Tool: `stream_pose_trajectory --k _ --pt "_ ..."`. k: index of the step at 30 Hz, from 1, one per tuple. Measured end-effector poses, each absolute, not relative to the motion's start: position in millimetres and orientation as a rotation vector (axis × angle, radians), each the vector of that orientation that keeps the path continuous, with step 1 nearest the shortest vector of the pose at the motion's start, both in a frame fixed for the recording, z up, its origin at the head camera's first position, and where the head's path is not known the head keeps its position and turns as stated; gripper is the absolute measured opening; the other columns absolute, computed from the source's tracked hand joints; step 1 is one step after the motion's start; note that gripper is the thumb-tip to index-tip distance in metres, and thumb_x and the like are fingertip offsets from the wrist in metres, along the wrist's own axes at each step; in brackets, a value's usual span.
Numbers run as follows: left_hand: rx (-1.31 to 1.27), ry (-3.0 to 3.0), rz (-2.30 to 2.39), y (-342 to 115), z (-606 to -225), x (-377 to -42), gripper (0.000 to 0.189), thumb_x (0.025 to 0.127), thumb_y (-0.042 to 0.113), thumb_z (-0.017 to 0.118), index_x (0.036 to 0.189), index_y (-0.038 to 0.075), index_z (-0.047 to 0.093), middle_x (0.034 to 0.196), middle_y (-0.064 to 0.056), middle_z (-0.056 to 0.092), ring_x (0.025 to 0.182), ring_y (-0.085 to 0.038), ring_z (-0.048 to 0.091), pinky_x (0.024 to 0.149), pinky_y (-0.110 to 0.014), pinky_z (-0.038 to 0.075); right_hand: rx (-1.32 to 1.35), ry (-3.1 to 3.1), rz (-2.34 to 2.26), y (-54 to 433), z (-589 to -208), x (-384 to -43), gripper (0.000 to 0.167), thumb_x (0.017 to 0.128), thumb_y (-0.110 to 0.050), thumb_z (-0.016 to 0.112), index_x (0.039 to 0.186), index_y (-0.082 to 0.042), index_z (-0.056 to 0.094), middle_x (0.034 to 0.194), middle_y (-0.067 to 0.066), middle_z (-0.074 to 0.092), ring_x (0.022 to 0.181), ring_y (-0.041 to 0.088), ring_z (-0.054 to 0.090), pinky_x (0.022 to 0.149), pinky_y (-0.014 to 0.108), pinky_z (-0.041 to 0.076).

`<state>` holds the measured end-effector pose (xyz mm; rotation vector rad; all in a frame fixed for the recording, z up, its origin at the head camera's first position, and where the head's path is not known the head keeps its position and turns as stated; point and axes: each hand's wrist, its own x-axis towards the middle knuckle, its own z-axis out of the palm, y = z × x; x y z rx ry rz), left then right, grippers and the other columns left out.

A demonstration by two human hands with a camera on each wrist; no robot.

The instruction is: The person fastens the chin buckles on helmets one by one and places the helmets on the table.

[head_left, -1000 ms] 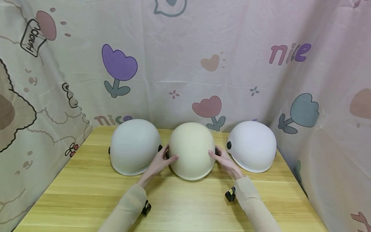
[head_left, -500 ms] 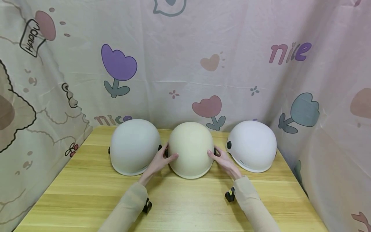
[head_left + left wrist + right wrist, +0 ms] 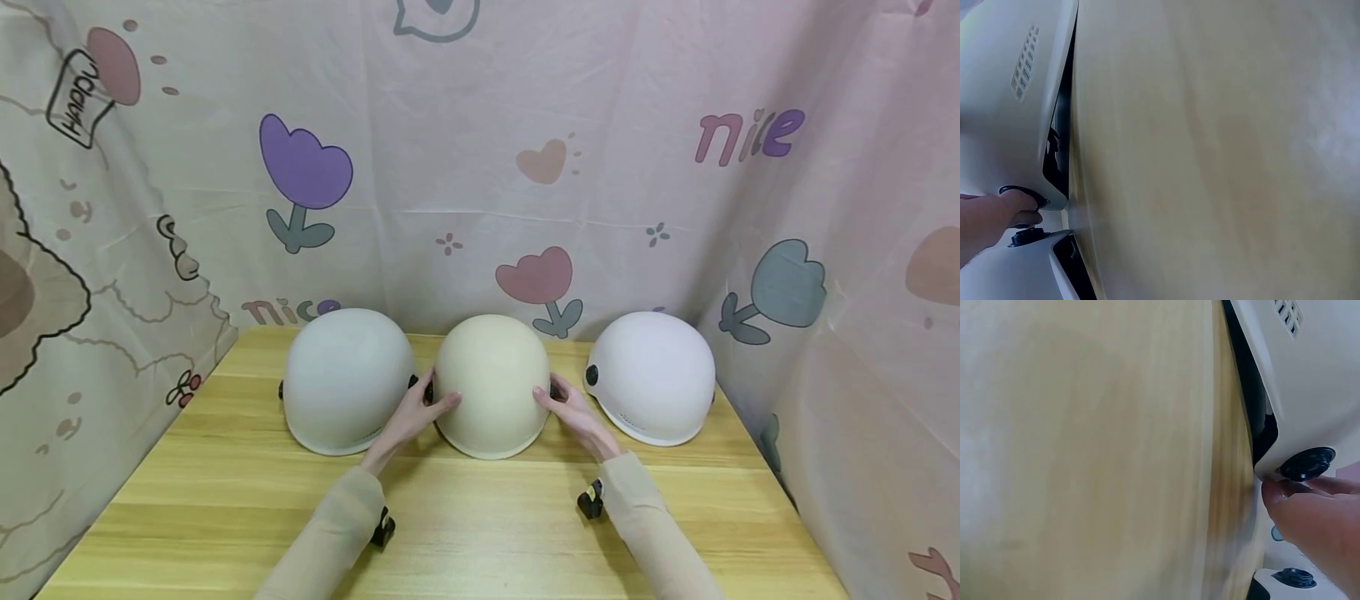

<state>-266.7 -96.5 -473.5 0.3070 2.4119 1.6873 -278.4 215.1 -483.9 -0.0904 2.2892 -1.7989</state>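
Between my two hands is a smooth cream helmet (image 3: pixel 492 375), dome up on the table, in the middle of a row. My left hand (image 3: pixel 411 412) grips its left side, thumb on the front of the shell and fingers back by the black side knob. On the opposite side my right hand (image 3: pixel 576 410) holds it the same way. The left wrist view shows the vented lower edge of the cream helmet (image 3: pixel 997 125) close over the wood. In the right wrist view, fingers lie below the black knob (image 3: pixel 1307 464); other fingertips are hidden.
A pale grey helmet (image 3: pixel 348 383) stands close by the left hand, its black knob near my fingers. To the right is a white helmet (image 3: pixel 652 379), turned slightly. All rest toward the back of the wooden table (image 3: pixel 480 533), before a printed cloth (image 3: pixel 442 167).
The cream helmet has shifted slightly toward the back and a little left, with both hands still on its sides. The helmets beside it have stayed put.
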Motion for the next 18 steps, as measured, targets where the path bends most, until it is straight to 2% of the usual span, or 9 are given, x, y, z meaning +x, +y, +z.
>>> stream_pose_trajectory --k 8,13,18 --pt "0.326 2.374 1.730 -94.8 -473.6 -271.4 0.089 0.100 0.039 0.062 0.162 0.003 0.008 0.168 -0.023 0.013 0.154 -0.044 0.015 0.121 -0.062 0.027 -0.061 2.244 -1.879 210.3 -486.6 -282.1 0.084 0.100 -0.036 0.063 0.160 0.000 0.017 0.168 0.024 0.014 0.157 0.037 0.011 0.129 0.049 0.011" --pt "0.324 2.368 1.735 -94.9 -467.3 -270.6 0.085 0.102 0.035 0.060 0.160 -0.001 0.010 0.166 -0.027 0.016 0.153 -0.045 0.018 0.121 -0.062 0.029 -0.031 2.214 -1.906 207.7 -486.3 -283.5 0.085 0.101 -0.036 0.061 0.160 0.000 0.012 0.168 0.024 0.006 0.158 0.038 0.005 0.130 0.050 0.008" --pt "0.258 2.372 1.724 -94.7 -468.8 -271.3 0.090 0.101 0.037 0.060 0.159 -0.006 0.007 0.166 -0.030 0.011 0.152 -0.048 0.016 0.121 -0.062 0.027 -0.022 2.186 -1.939 205.3 -487.0 -284.9 0.083 0.102 -0.032 0.059 0.160 0.001 0.010 0.168 0.024 0.004 0.158 0.038 0.003 0.130 0.050 0.006"
